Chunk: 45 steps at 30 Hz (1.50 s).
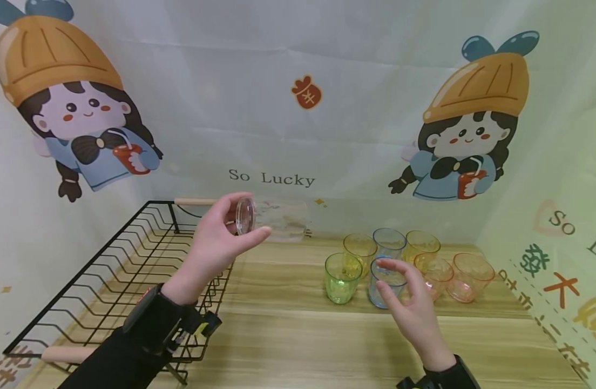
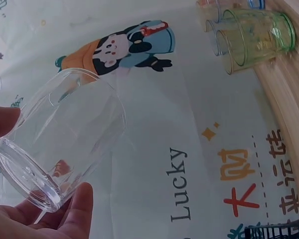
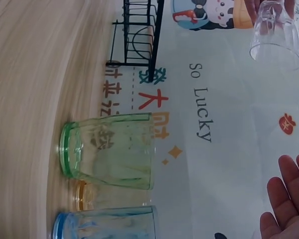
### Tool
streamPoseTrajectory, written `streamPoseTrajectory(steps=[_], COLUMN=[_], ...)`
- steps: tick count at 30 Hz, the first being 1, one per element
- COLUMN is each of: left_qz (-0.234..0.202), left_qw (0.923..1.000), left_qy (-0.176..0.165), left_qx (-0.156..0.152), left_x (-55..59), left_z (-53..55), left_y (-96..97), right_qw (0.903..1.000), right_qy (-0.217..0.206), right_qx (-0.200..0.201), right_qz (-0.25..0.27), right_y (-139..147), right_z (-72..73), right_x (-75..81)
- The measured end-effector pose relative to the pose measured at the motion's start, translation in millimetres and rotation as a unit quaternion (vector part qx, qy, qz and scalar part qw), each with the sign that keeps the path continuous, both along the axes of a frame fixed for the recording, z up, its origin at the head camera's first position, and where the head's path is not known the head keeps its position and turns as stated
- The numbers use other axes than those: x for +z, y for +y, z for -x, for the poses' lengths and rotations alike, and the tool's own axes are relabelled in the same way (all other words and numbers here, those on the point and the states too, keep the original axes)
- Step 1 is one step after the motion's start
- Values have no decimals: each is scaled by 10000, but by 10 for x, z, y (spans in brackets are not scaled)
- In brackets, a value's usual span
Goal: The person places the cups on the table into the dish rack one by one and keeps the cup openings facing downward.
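My left hand (image 1: 212, 240) grips a clear glass (image 1: 280, 220) round its thick base, lifted above the table. The glass lies on its side in the air, its mouth pointing right. In the left wrist view, thumb and fingers pinch the base of this clear glass (image 2: 70, 144) from opposite sides. My right hand (image 1: 415, 310) holds nothing; its fingers are relaxed and apart, overlapping the front blue glass (image 1: 381, 292) in the head view. Left of that stands a green glass (image 1: 343, 281), upright. In the right wrist view, the right hand (image 3: 291, 204) is well away from the green glass (image 3: 112, 152).
A black wire dish rack (image 1: 99, 281) with wooden handles stands on the left of the wooden table (image 1: 278, 335). Behind and right of the green glass are yellow glasses (image 1: 360, 251), another blue glass (image 1: 389, 242) and pinkish-orange glasses (image 1: 470, 281). A printed cloth (image 1: 220, 108) hangs behind.
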<state>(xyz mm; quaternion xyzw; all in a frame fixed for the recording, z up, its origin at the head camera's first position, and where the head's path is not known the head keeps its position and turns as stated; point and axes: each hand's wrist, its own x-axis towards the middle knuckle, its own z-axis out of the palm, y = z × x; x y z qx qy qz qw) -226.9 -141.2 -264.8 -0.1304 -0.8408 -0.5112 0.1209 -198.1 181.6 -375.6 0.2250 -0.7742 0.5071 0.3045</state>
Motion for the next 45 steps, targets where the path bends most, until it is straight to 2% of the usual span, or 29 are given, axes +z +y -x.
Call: streamPoseTrajectory(steps=[6,15,21,30,39,41,43,44,45], left_qz=[149,422,595,451,746,743,762,764,755], left_qw=[9996,9978,9959,9951,9910,9906,9905,9906,9907], left_qy=[-150,-257,-344,-612,-671,-716,-694,-688,-643], left_qx=[198,439,590,639,889,896,908,901,930], left_x=[-13,-22,-1,17,31,12,-82,-164,-295], left_z=[43,162,233,323,456,507,651,771,948], left_y=[-119,-308,-442,-597,-749,-790,-889,-973,-1086], right_qw=[9998,9991,9979,9960,9941,9934,9928,9924,9922], right_qy=[-78,-60,-247,-316,-409,-462,-489,-487,-479], right_qx=[-159,-351,-502,-657,-769,-792,-809,-824,-836], right_qz=[-78,-226,-340,-516,-649,-693,-742,-769,-791], right_y=[67,154,237,349,398,410,421,426,431], right_z=[18,33,38,56,68,67,66,67,68], right_x=[-64,-130,-148,-184,-210,-215,-218,-219,-221])
